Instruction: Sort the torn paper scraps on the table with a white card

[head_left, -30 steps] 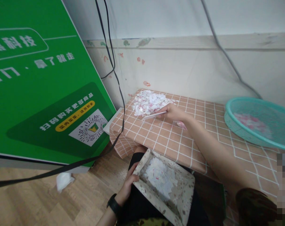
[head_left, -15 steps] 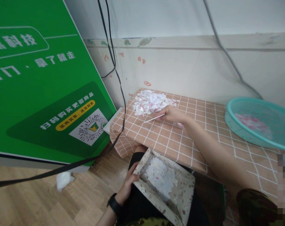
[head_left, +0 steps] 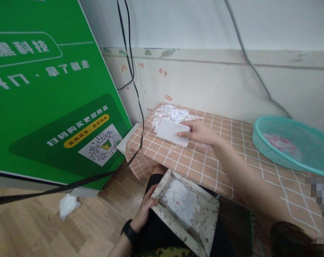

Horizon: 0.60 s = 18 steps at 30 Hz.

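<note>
My right hand (head_left: 195,132) pinches a flat white card (head_left: 170,132) by its right end, thumb on the near face. The card is tilted just in front of a pile of shredded paper (head_left: 175,113) on the checked tablecloth (head_left: 204,160), hiding part of the pile. Below the table edge, my left hand (head_left: 148,205) grips the left rim of a shallow, stained box (head_left: 208,225) resting on my lap. Inside that box lies a heap of white paper scraps (head_left: 180,200).
A turquoise plastic basket (head_left: 260,146) with pink and white scraps stands on the table at right. A large green panel (head_left: 44,117) rises at left, with a black strap (head_left: 139,96) hanging before it. A white crumpled bag (head_left: 68,206) lies on the wooden floor.
The card, seen nearly edge-on before, has turned so its broad face shows, covering the front of the pile. My left hand and the box have hardly moved.
</note>
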Motion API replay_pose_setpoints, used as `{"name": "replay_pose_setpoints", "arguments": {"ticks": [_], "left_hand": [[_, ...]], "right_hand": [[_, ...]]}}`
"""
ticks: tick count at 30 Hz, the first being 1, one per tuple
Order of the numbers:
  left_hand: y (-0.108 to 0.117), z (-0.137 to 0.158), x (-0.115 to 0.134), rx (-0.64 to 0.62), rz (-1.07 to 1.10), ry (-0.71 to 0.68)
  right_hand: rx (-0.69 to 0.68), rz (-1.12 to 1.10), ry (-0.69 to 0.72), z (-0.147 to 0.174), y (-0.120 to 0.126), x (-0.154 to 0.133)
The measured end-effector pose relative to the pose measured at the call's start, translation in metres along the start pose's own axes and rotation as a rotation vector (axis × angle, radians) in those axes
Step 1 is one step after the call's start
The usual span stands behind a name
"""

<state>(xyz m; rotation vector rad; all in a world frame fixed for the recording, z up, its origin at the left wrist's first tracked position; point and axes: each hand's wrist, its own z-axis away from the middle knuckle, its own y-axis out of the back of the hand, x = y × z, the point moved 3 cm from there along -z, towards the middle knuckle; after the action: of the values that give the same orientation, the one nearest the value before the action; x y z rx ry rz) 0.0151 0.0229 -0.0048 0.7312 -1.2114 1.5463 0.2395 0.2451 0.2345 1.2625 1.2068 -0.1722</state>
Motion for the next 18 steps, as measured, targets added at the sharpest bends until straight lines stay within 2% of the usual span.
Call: {"name": "replay_pose_setpoints", "arguments": {"ticks": [3,5,8,10,14,18], "left_hand": [[0.005,-0.001,-0.005,0.022,-0.012,0.004],[0.006,-0.002,-0.007,0.021,-0.017,-0.003],[0.005,-0.003,-0.008,0.008,0.01,-0.024],[0.003,-0.004,-0.007,-0.005,0.037,-0.043],[0.0,-0.005,-0.005,-0.055,0.055,-0.041],[0.001,-0.006,-0.004,-0.082,0.059,-0.066]], "right_hand": [[0.066,0.026,-0.009,0.008,-0.046,-0.014],[0.117,0.072,-0.073,0.016,-0.071,-0.014],[0.194,0.082,-0.174,0.031,-0.084,-0.004],[0.267,0.094,-0.235,0.042,-0.075,0.006],[0.422,0.225,-0.389,0.069,-0.038,0.03],[0.468,0.218,-0.458,0.098,-0.001,0.05]]}}
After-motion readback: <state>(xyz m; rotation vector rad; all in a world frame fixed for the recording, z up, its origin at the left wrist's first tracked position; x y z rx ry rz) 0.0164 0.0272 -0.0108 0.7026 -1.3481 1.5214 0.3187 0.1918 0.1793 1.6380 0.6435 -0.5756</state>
